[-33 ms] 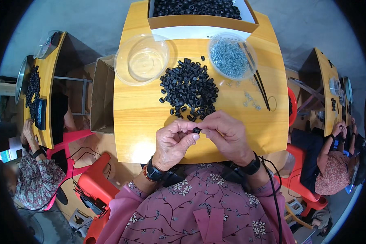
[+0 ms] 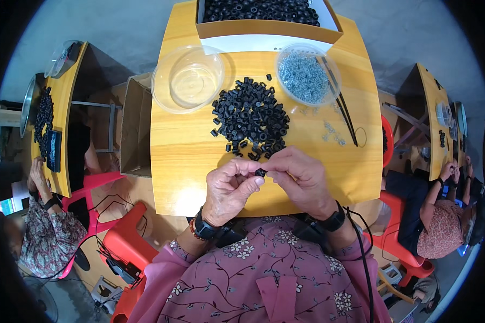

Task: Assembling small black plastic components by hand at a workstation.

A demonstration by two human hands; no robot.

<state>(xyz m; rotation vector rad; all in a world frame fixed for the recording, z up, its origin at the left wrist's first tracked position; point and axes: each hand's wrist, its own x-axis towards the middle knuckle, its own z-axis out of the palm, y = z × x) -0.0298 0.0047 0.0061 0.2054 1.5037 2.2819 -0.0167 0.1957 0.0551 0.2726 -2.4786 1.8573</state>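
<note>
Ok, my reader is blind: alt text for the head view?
A bare left hand pinches a small black part, the right hand close beside it, at a wooden table. Beyond lie piled black parts, a clear tub and a tub of silvery pieces.

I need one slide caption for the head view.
Left hand and right hand meet at one small black part, before a pile of black cylindrical pieces on a wood-grain table.

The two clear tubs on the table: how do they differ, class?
Contents: the left tub shows its bare bottom; the right tub holds many small bluish pieces.
Place: the left tub stands left of the black pile, the right tub right of it.
Shared: both are round and see-through.
</note>
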